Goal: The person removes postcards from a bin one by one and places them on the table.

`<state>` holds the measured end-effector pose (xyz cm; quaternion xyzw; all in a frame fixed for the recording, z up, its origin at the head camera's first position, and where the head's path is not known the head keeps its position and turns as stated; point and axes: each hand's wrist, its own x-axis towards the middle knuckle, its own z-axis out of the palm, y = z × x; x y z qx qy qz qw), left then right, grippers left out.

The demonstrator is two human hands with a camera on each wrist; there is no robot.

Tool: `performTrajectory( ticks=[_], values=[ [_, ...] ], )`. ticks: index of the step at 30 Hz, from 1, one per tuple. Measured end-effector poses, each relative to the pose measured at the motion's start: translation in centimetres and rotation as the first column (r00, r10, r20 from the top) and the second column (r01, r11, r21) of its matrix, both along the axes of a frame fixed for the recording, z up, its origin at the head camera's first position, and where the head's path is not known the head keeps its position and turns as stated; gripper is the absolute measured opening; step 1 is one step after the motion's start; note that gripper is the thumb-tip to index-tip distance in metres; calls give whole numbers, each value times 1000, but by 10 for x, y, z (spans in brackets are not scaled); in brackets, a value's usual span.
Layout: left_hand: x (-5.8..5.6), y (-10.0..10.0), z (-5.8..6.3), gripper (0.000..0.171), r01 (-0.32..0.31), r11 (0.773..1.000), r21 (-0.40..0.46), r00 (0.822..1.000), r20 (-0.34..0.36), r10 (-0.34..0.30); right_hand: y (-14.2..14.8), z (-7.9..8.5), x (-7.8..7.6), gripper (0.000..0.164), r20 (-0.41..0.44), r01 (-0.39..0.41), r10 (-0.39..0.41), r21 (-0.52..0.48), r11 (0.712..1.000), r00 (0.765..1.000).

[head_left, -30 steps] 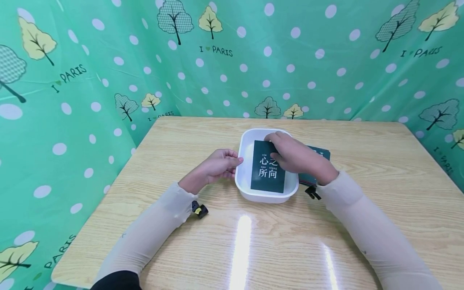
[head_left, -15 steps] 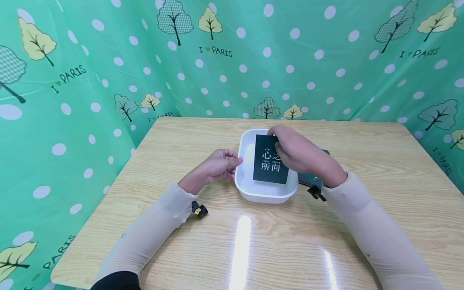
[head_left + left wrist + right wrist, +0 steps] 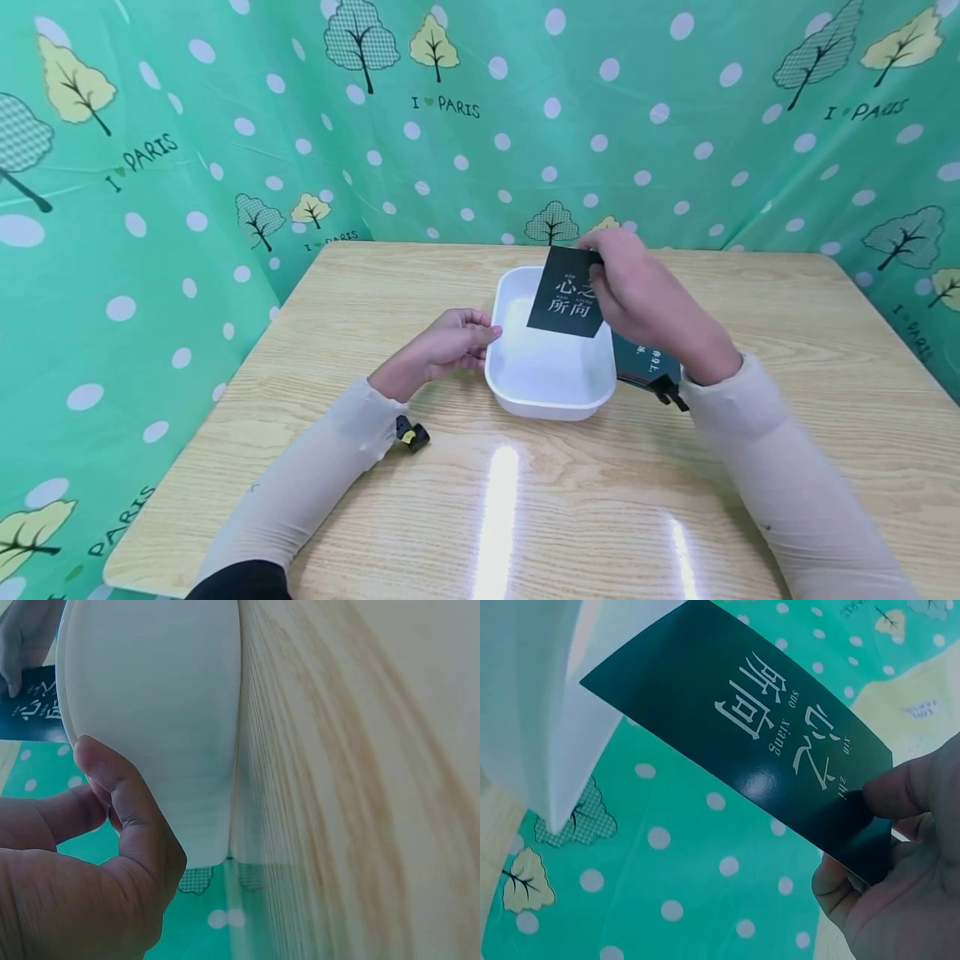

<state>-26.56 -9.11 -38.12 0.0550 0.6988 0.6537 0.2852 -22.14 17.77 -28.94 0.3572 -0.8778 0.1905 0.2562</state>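
A dark green card (image 3: 567,293) with white Chinese characters is tilted up above the far right part of a white plastic tub (image 3: 551,367). My right hand (image 3: 637,287) pinches its upper right corner between thumb and fingers. In the right wrist view the card (image 3: 735,742) bends slightly, and the thumb lies on its printed face. At the tub's left side, my left hand (image 3: 453,342) holds the rim. The left wrist view has the thumb (image 3: 112,769) at the edge of the tub (image 3: 157,712). More dark green cards (image 3: 641,362) lie right of the tub, partly hidden by the right forearm.
All of this is on a light wooden table (image 3: 420,517) with glare streaks in front of the tub. A green dotted curtain (image 3: 450,158) hangs behind the table and along its left side. Black straps (image 3: 412,435) are on both wrists.
The right hand has lifted the card from inside the tub, up and away toward the far right, and it now tilts. The tub's floor shows more. The left hand stays at the rim.
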Motion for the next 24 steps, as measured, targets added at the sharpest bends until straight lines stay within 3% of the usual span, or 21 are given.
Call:
performTrajectory(
  ticks=[8, 16, 20, 24],
  values=[
    [0, 0, 0, 17, 11, 1000, 23, 1000, 3, -11, 17, 14, 0, 23, -88, -17, 7, -110, 994, 996],
    [0, -1, 0, 18, 16, 1000, 23, 1000, 2, -16, 35, 22, -1, 20, -174, 81, -115, -192, 978, 978],
    [0, -1, -1, 19, 23, 1000, 18, 1000, -3, -23, 41, 23, -3, 20, -219, 195, -251, -248, 949, 943],
    [0, -1, -1, 21, 26, 999, 19, 1000, -3, -26, 44, 23, -5, 22, -215, 320, -393, -308, 896, 894]
  ],
)
